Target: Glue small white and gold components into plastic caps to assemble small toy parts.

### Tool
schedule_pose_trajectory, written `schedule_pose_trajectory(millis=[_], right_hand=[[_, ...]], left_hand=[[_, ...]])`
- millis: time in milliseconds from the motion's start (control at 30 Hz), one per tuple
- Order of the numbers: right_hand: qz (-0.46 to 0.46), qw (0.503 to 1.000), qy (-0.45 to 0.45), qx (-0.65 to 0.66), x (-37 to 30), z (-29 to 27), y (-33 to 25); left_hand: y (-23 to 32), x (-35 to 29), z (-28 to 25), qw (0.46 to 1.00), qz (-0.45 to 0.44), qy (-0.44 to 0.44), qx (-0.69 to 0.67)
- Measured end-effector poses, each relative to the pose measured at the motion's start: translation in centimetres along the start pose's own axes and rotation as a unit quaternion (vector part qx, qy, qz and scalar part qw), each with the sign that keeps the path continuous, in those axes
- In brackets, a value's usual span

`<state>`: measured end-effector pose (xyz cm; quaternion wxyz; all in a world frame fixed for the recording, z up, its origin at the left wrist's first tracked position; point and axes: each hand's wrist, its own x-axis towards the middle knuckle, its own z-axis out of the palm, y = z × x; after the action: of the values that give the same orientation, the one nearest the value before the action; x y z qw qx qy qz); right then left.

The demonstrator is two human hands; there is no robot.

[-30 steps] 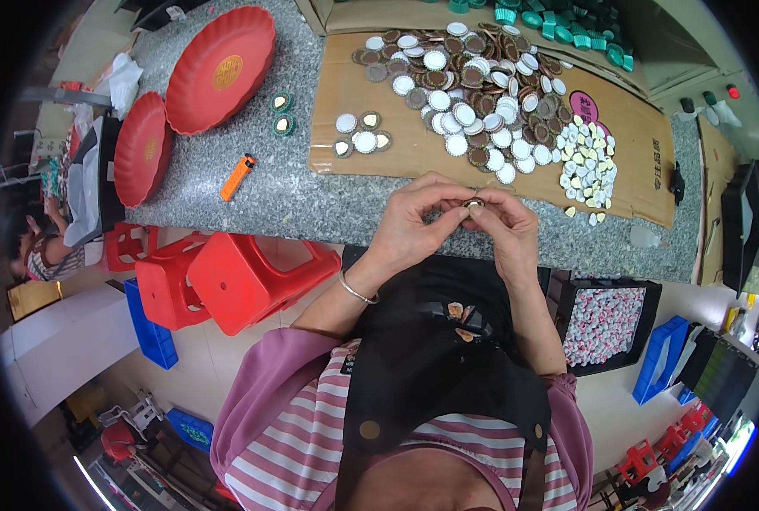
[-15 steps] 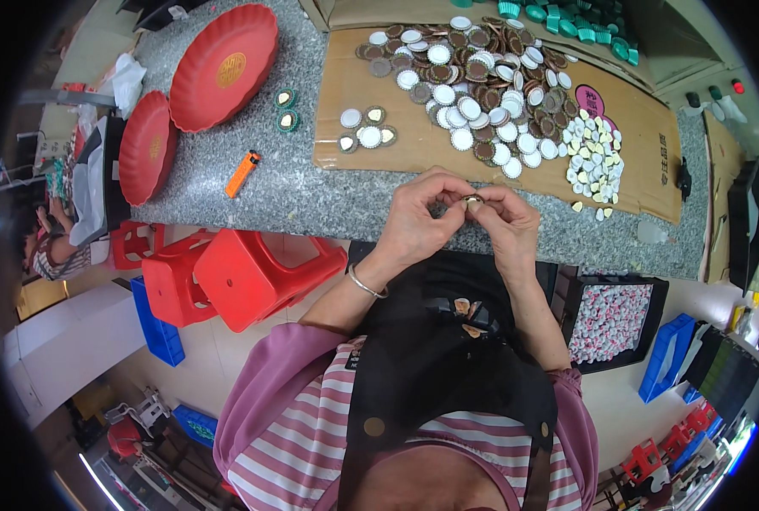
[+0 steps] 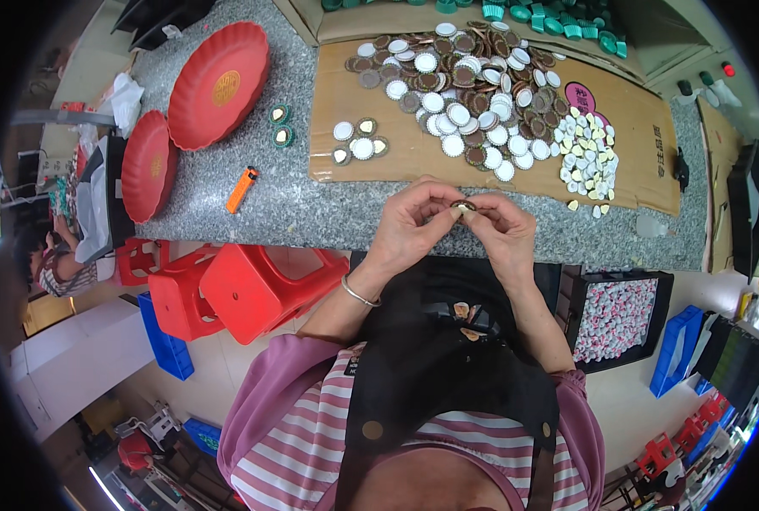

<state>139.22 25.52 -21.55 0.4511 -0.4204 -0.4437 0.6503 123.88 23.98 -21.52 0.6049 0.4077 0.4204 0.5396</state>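
Note:
My left hand and my right hand meet above the counter's front edge. Between them they pinch a small brown scalloped disc, both thumbs on its near side and pale material showing at its middle. Beyond them, a brown cardboard sheet carries a large pile of white and brown scalloped discs. Right of that pile lie many small white and cream pieces, some heart-shaped. A small separate group of discs sits on the left of the sheet, some topped with a cream piece.
Two red fluted trays and an orange lighter lie on the grey counter, beside two green cups. Green cups fill a box behind. Red stools stand left below; a black crate sits right.
The head view has shifted slightly. My thumbs have come together over the disc, which is tilted differently between my fingers. The pile and the small group look the same.

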Motion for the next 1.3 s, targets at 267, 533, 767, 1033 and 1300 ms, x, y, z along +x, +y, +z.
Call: schedule_pose_trajectory(millis=[267,533,767,1033,1300], right_hand=[[-0.053,0.996,0.004,-0.065,0.1,0.3,-0.1],[-0.077,0.993,-0.007,-0.087,0.2,0.4,-0.9],[-0.150,0.971,0.010,-0.184,0.1,1.2,-1.3],[-0.153,0.972,0.004,-0.180,0.8,2.1,-1.0],[-0.031,0.997,-0.050,-0.050,1.4,2.8,-0.3]], left_hand=[[-0.4,-0.2,0.2,0.999,0.035,0.011,-0.009],[0.1,-0.3,0.1,0.999,0.040,0.001,0.010],[0.1,-0.8,-0.1,0.998,0.063,0.006,0.014],[0.6,-0.8,-0.2,0.990,0.116,0.033,0.078],[0.6,-0.9,-1.4,0.993,0.028,0.085,-0.078]])
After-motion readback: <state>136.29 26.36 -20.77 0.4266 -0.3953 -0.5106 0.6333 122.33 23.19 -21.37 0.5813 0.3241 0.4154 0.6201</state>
